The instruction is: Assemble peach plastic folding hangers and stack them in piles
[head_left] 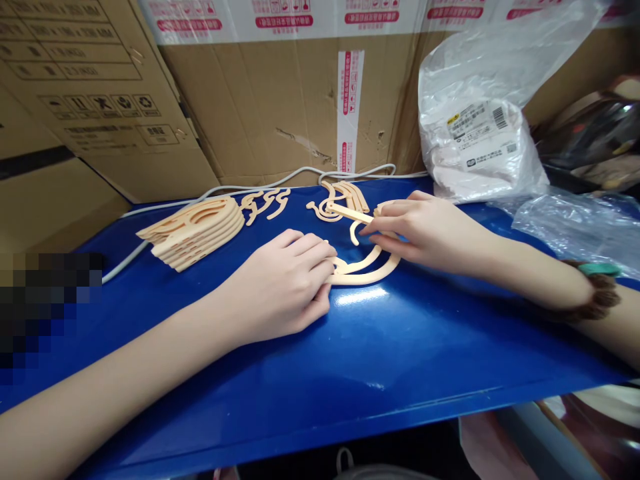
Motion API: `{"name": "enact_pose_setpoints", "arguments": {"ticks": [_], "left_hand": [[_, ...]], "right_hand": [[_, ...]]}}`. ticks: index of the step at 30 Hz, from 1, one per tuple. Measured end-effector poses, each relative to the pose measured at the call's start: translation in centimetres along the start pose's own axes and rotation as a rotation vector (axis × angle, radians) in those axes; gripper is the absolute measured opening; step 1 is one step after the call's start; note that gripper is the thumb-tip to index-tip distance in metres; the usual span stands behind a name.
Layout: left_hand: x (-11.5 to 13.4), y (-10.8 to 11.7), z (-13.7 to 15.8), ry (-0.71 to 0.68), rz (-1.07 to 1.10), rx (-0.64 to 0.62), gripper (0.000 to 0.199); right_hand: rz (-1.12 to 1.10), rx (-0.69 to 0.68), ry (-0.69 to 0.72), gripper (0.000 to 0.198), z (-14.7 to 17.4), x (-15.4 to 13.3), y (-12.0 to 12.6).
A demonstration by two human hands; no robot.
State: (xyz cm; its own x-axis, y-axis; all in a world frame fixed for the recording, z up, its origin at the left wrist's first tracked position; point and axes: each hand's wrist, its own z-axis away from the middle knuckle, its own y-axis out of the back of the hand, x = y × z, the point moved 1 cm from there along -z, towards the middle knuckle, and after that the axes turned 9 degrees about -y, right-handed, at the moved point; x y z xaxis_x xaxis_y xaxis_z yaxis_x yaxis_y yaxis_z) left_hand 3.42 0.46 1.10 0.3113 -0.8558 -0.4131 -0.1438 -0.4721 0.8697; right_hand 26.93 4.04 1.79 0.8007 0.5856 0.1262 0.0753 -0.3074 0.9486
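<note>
My left hand [295, 283] is closed around one end of a beige plastic hanger piece [367, 277], a curved frame lying just over the blue table. My right hand [425, 230] grips the far side of this piece with fingers bent; its fingertips partly hide the contact. By those fingertips are a straight beige strip [350, 213] and a small curved hook [355, 233]. A neat stack of beige hanger parts [200, 233] lies left of my left hand. Several loose hooks [273, 203] rest beside the stack, and more beige parts [350, 195] lie behind my hands.
The blue table [380, 373] has its near edge below my arms. A grey-white cable [280, 180] runs along the back. Cardboard boxes [250, 100] stand behind it. A white plastic bag [480, 147] with labels sits back right, next to crumpled clear plastic [575, 220].
</note>
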Motion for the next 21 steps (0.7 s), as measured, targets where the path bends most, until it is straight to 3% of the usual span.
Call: {"name": "enact_pose_setpoints", "arguments": {"ticks": [9, 21], "left_hand": [[-0.13, -0.25, 0.23, -0.015, -0.055, 0.062, 0.028], [-0.02, -0.28, 0.51, 0.039, 0.06, 0.052, 0.029]], "right_hand": [[-0.019, -0.02, -0.012, 0.026, -0.03, -0.08, -0.02], [-0.066, -0.075, 0.021, 0.026, -0.05, -0.36, 0.06]]}}
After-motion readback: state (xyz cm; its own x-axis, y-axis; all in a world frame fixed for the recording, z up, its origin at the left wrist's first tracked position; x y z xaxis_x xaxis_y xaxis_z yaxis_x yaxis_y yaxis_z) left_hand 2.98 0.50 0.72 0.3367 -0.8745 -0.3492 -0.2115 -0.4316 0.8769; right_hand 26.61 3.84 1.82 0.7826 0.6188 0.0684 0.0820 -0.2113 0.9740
